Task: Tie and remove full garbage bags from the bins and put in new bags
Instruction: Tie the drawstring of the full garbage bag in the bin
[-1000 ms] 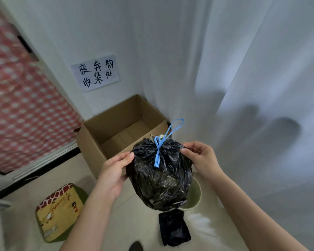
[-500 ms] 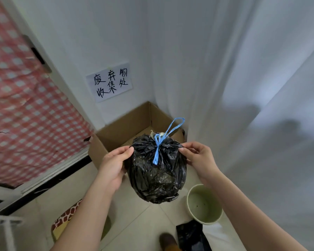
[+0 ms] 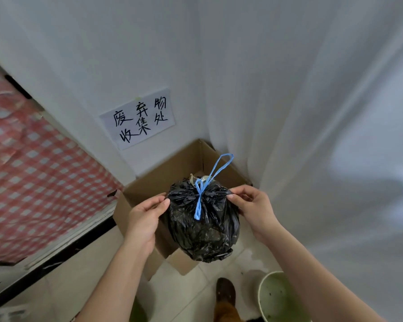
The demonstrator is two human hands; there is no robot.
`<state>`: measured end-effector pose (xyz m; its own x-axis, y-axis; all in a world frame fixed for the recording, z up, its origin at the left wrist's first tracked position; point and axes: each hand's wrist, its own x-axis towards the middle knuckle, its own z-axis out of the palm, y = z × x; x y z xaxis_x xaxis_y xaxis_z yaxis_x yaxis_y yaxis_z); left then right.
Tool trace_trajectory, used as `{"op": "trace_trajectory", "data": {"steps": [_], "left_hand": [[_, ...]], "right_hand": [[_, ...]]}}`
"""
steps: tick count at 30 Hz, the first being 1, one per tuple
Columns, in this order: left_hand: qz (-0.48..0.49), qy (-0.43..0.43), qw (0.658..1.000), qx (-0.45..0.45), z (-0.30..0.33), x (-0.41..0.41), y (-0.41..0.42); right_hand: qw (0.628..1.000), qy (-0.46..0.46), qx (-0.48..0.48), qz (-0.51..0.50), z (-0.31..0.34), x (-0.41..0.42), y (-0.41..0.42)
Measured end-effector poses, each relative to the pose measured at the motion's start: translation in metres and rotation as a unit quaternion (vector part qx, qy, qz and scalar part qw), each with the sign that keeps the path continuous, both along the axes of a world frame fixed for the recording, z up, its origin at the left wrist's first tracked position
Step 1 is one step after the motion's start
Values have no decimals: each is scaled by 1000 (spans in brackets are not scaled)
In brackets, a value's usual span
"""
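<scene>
A full black garbage bag [image 3: 204, 225], tied at its neck with a blue drawstring [image 3: 205, 184], hangs in the air above an open cardboard box [image 3: 172, 173]. My left hand [image 3: 144, 217] pinches the bag's gathered top on its left side. My right hand [image 3: 251, 208] pinches the top on the right side. A pale green bin [image 3: 279, 298] with no bag in it stands on the floor at the lower right.
A handwritten paper sign [image 3: 140, 118] hangs on the white wall behind the box. White curtain [image 3: 312, 135] fills the right side. A red checked cloth [image 3: 33, 170] covers the left. My foot [image 3: 226, 292] stands on the tiled floor beside the bin.
I have stepped toward the box; the bag, held by both hands, has moved away from the green bin and now hangs over the box's opening. The folded black bag on the floor left the view.
</scene>
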<state>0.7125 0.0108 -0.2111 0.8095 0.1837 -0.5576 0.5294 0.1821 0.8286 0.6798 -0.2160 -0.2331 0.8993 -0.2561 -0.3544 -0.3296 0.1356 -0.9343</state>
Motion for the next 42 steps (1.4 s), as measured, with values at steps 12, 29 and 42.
{"op": "trace_trajectory", "data": {"steps": [12,29,42], "left_hand": [[2,55,998,9,-76,161,-2],[-4,143,989,49,-373,304,-16],[59,152,982,93,-535,364,-38]], "right_hand": [[998,43,-44,-4,-69,153,1],[991,121,-47,-8,-361,309,-11],[986,155,-47,33,-537,388,-22]]}}
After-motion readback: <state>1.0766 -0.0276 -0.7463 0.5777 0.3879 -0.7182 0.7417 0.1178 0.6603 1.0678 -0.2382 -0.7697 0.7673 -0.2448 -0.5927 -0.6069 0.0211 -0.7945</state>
